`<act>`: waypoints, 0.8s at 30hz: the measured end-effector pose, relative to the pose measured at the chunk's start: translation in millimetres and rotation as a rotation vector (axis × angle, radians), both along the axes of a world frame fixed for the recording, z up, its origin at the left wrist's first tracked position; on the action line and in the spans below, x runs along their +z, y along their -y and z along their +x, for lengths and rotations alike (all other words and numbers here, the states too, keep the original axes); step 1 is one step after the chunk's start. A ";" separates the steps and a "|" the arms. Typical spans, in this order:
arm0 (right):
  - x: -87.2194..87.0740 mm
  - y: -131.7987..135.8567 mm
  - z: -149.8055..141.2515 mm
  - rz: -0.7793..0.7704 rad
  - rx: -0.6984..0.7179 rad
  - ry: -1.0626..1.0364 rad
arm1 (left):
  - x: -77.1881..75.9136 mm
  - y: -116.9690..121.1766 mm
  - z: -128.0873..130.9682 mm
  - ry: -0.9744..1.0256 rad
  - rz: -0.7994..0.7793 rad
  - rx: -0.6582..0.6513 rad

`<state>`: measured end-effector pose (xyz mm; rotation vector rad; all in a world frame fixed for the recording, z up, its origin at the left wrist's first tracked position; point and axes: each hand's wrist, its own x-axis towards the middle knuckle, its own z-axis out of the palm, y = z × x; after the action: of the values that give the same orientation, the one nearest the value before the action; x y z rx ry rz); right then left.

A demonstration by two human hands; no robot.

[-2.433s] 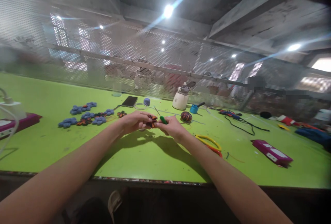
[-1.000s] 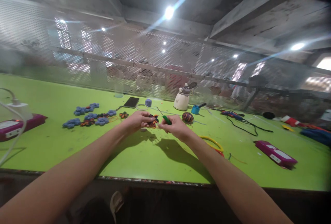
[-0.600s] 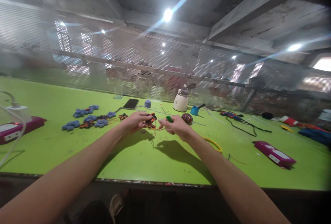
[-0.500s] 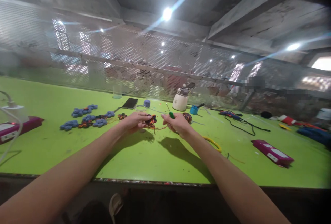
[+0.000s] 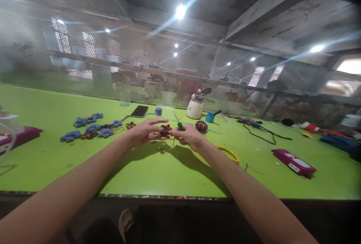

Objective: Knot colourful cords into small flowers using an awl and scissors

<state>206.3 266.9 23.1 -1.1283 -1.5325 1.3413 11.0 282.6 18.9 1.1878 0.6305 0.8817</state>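
Note:
Between my hands is a small crocheted flower (image 5: 166,129) in black and orange yarn. My left hand (image 5: 145,131) pinches its left side. My right hand (image 5: 188,135) grips a crochet hook (image 5: 180,125) by its green handle, the metal shaft pointing up and away, while its fingertips touch the flower's right edge. A short strand of yarn hangs under the flower. Just beyond my right hand lies a ball of dark multicoloured yarn (image 5: 201,126). Left of my left hand, another small dark and orange flower (image 5: 130,125) rests on the green table (image 5: 135,172).
Several blue flowers (image 5: 105,132) lie at the left, near a phone (image 5: 140,111) and a blue yarn roll (image 5: 158,111). A cream jug (image 5: 195,106) and a blue pot (image 5: 210,117) stand behind. A yellow ring (image 5: 229,153) and a magenta box (image 5: 293,163) are at the right.
My right hand has moved left to meet the flower, and the hook now points up beside it. The strand between the hands has shortened. The view has shifted slightly.

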 end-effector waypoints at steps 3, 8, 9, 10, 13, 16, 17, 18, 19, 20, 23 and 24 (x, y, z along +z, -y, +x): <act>3.0 0.9 1.4 -0.019 0.021 -0.005 | 0.0 -0.3 -1.7 -0.023 0.018 -0.003; 3.4 0.7 2.4 -0.015 0.035 -0.015 | -0.8 -1.9 -2.3 -0.089 0.069 0.005; 3.2 0.3 2.7 -0.014 0.035 -0.015 | -1.0 -2.1 -2.1 -0.099 0.076 0.009; 3.0 -0.3 3.1 -0.012 0.037 -0.014 | -1.1 -2.2 -1.7 -0.109 0.080 0.014; 2.0 -2.0 3.8 -0.010 0.050 -0.014 | -1.5 -2.0 -0.3 -0.142 0.093 0.035; 0.9 -2.9 4.1 -0.012 0.072 -0.027 | -2.1 -1.6 1.6 -0.173 0.120 0.077; 0.7 -3.0 4.2 -0.014 0.079 -0.032 | -2.3 -1.5 2.2 -0.183 0.133 0.095; 0.7 -2.9 4.3 -0.014 0.085 -0.039 | -2.5 -1.5 2.7 -0.193 0.147 0.112; 0.9 -2.8 4.4 -0.013 0.089 -0.044 | -2.7 -1.6 3.1 -0.203 0.161 0.129; 1.4 -2.6 4.6 -0.011 0.091 -0.049 | -2.7 -1.7 3.3 -0.210 0.174 0.143; 3.4 -1.7 5.5 -0.003 0.091 -0.061 | -2.4 -1.6 3.1 -0.208 0.218 0.168; 4.2 -1.4 5.9 0.000 0.093 -0.066 | -2.2 -1.5 3.0 -0.204 0.235 0.170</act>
<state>212.2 268.2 27.2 -1.0136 -1.5535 1.4260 14.0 284.1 16.7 1.4642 0.8188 1.0059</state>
